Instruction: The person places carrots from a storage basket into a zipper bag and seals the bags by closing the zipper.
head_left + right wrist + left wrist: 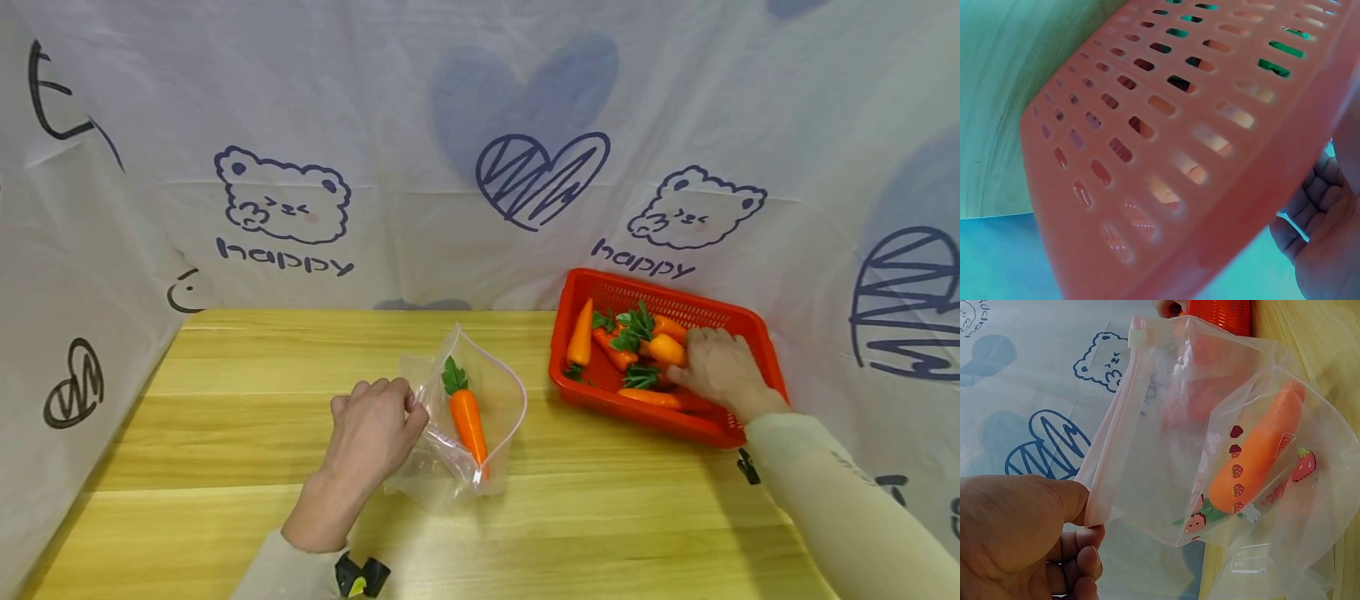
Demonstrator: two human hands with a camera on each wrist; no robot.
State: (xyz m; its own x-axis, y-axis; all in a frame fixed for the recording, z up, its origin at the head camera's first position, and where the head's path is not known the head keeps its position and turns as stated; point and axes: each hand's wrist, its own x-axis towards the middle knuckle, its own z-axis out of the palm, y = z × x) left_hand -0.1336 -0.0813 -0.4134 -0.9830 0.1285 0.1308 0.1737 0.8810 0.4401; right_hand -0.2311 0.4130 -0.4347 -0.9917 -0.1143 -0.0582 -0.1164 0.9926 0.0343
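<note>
The left hand [372, 433] pinched the rim of a clear zip bag [480, 392] between thumb and curled fingers, holding its mouth open; in the left wrist view the thumb [1041, 500] pressed against the pink zip strip [1113, 444], whose white slider [1137, 332] sat at the far end of the strip. Inside the bag lay one toy carrot [468, 423], its long axis running roughly away from the person, green leaves at the far end toward the bag's mouth and orange tip at the near, closed end. The bag's film carried small printed strawberries [1305, 464] and a faint white label near the bottom whose text was too small to read. The bag rested on the wooden table [225, 433], near its middle.

The right hand [720, 367] reached into a red slotted plastic basket [577, 283] on the table's far right, well apart from the bag. Its fingers were bent over a short orange carrot [666, 348] and touched it; whether they actually gripped it could not be told. From the right wrist view only the basket wall [1166, 156] and part of the palm [1322, 250] showed. Other toy carrots lay in the basket, one long orange carrot [581, 335] along its left side, tip pointing away, with green leaf tufts [634, 327] bunched in the middle.

Behind the table hung a white printed cloth [480, 108] with bears, scribbled hearts and the word "happy" [283, 257] written under each bear.
</note>
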